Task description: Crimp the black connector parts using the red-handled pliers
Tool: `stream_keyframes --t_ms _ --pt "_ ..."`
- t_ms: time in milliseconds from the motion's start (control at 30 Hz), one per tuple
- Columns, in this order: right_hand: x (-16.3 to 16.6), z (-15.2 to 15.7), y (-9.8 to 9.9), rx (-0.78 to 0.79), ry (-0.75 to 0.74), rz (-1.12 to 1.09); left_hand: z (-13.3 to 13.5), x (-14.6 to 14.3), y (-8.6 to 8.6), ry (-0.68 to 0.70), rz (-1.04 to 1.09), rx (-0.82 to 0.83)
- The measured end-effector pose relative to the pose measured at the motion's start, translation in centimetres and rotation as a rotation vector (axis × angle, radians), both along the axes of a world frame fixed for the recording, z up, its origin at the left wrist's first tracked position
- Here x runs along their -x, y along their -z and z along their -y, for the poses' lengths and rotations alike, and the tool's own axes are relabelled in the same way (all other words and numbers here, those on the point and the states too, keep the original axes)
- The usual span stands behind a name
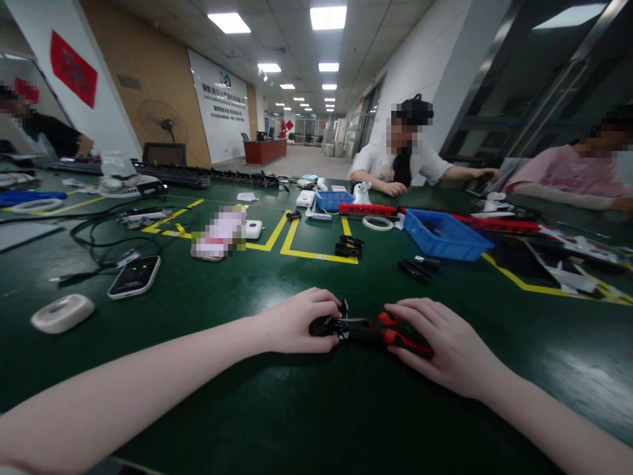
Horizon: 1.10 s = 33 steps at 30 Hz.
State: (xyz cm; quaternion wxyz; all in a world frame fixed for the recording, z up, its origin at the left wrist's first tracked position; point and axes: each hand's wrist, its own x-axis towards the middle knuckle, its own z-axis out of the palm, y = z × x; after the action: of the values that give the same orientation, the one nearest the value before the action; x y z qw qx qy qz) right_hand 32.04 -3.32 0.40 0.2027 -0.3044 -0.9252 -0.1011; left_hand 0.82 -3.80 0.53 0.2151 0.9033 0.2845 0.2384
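Observation:
Near the middle of the green table [297, 402], my left hand [304, 320] is closed around a small black part [324, 325] with some pale marks on it; its exact kind does not show. My right hand [445, 343] grips the red and black handles of a pair of pliers [390, 330]. The pliers point left, and their jaws reach the black part beside my left fingertips. Whether the jaws bite on it I cannot tell. Farther ahead lie more small black parts [349, 247] and a black piece [414, 270].
A blue bin [445, 237] holding dark items stands at right. On the left are a phone [217, 237], a device with green lights [134, 276], a white ring-shaped object [62, 313] and black cables [84, 237]. A co-worker in white [405, 158] sits across the table.

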Motion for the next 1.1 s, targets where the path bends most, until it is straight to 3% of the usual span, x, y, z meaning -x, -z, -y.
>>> stream_keyframes --t_ms 767,1100 --pt "-0.53 -0.58 0.60 -0.099 -0.053 -0.025 -0.29 0.03 0.23 0.021 -0.081 -0.124" --pt "-0.06 -0.09 0.55 -0.141 -0.077 -0.135 -0.57 -0.18 0.39 0.047 -0.072 -0.136"
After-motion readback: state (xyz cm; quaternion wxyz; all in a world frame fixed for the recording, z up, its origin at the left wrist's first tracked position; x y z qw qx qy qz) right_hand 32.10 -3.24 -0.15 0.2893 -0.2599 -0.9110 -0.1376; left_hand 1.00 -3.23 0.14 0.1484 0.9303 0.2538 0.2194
